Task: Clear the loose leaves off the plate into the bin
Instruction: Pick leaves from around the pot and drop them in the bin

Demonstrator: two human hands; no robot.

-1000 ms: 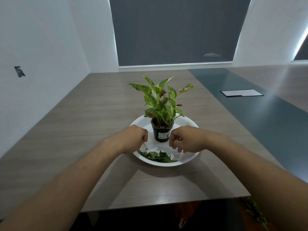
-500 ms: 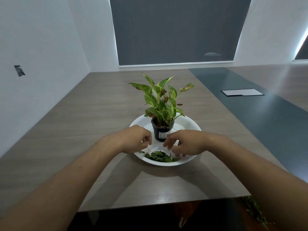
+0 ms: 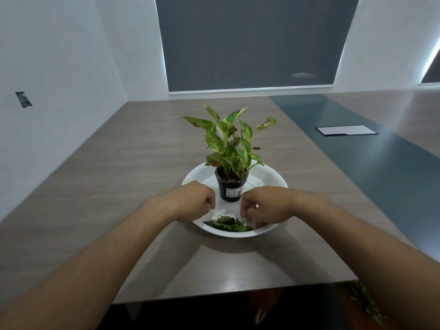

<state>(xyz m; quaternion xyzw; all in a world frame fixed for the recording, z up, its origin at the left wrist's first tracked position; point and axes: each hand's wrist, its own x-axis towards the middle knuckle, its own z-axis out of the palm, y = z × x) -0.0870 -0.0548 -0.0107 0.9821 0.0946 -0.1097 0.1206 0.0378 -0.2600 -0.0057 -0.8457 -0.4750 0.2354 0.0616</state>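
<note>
Both hands have drawn closer over the near rim of the plate since a second ago, and the plate has slid slightly toward the bench edge.

Head view: the left hand (image 3: 195,201) and right hand (image 3: 264,208) hover curled, knuckles up, on either side of the potted plant (image 3: 232,163), which stands at the plate's centre. The loose leaves (image 3: 227,224) lie heaped at the plate's six o'clock, against the near wall of the white plate (image 3: 269,178). The right hand's fingers (image 3: 245,214) bend down just at the pile's three o'clock edge; the left hand's are folded at its nine o'clock. Whether either set has pinched a leaf cannot be told. No bin is clearly in view; something leafy shows below the bench (image 3: 119,175) at five o'clock. The leaves look light, limp and easily scattered, best scooped together from both sides rather than picked singly.
</note>
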